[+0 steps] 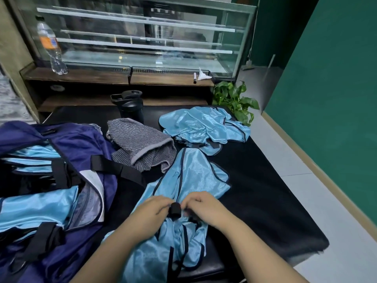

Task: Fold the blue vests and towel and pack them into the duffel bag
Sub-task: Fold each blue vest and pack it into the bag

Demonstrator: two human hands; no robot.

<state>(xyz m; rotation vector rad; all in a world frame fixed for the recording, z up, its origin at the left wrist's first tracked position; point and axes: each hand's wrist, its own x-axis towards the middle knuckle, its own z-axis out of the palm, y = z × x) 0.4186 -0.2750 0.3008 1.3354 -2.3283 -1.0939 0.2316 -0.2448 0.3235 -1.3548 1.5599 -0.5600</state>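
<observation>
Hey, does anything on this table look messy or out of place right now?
Yes. The grey towel lies crumpled beside the duffel bag, and a heap of blue vests sits unfolded at the table's far right.

Just two bare forearms coming in from the bottom edge, no sleeves on either one as far up as the shot goes. The left hand (153,209) and right hand (202,207) are bare too: no gloves, no watch or bands at the wrists, and no rings on the fingers that show. Nothing else of the person is in view, so that's the whole kit
</observation>
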